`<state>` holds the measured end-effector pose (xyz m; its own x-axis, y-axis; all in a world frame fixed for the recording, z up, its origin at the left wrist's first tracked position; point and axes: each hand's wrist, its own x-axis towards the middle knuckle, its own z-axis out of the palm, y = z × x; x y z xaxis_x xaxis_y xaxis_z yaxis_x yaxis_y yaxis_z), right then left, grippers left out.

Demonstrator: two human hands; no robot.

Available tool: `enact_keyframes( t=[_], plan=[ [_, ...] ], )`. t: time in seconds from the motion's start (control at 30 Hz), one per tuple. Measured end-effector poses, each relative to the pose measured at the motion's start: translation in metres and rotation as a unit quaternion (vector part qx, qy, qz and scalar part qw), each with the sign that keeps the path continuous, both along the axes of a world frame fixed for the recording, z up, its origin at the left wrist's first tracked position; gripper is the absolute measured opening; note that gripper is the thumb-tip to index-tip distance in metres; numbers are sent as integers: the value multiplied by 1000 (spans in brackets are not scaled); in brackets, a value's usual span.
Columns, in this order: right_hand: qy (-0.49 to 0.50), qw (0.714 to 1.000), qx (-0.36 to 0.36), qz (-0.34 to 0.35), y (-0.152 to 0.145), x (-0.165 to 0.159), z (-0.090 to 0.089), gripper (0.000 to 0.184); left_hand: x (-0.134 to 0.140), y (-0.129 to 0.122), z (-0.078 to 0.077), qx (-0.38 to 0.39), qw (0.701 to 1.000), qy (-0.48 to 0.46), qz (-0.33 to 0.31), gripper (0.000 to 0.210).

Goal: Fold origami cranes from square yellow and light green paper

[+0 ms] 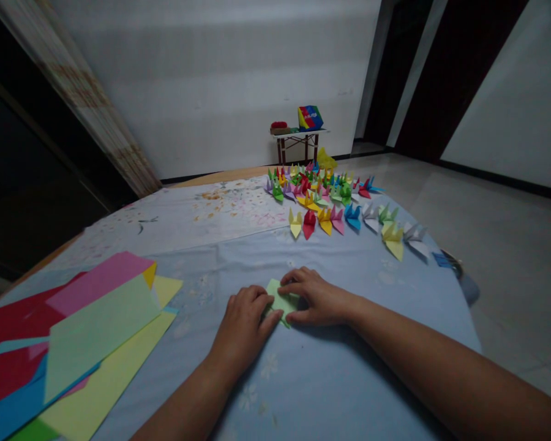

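A small folded piece of light green origami paper (282, 299) lies on the blue cloth in front of me. My left hand (245, 318) pinches its left edge between curled fingers and thumb. From the other side, my right hand (314, 297) grips the right part, its fingers bent over the top and its thumb at the lower edge. The fingers cover both sides of the paper, so the exact fold does not show. Beyond the hands stands a row of folded paper cranes, among them a red crane (309, 225) and a blue crane (352, 217).
Loose coloured sheets overlap at the left, with a light green sheet (101, 331) on top of a yellow sheet (119, 361). Many more cranes crowd the table's far right. Behind the round table, a small stand (298, 133) by the wall bears a colourful box (310, 117).
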<state>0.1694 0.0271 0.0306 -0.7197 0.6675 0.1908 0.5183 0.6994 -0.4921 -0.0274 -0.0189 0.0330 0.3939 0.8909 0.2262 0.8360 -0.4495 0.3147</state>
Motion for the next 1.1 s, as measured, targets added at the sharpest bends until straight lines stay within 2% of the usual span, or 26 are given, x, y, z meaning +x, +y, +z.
enact_keyframes(
  t=[0.2, 0.8, 1.1],
  plan=[
    [-14, 1000, -11, 6, -1, 1, 2, 53, 3, -1, -3, -5, 1000, -12, 14, 21],
    [-32, 999, -14, 7, -3, 1, 7, 55, 12, -5, -4, -2, 997, 48, 59, 20],
    [-17, 1000, -1, 13, -2, 1, 4, 47, 14, -5, -3, -5, 995, 69, 70, 21]
  ],
)
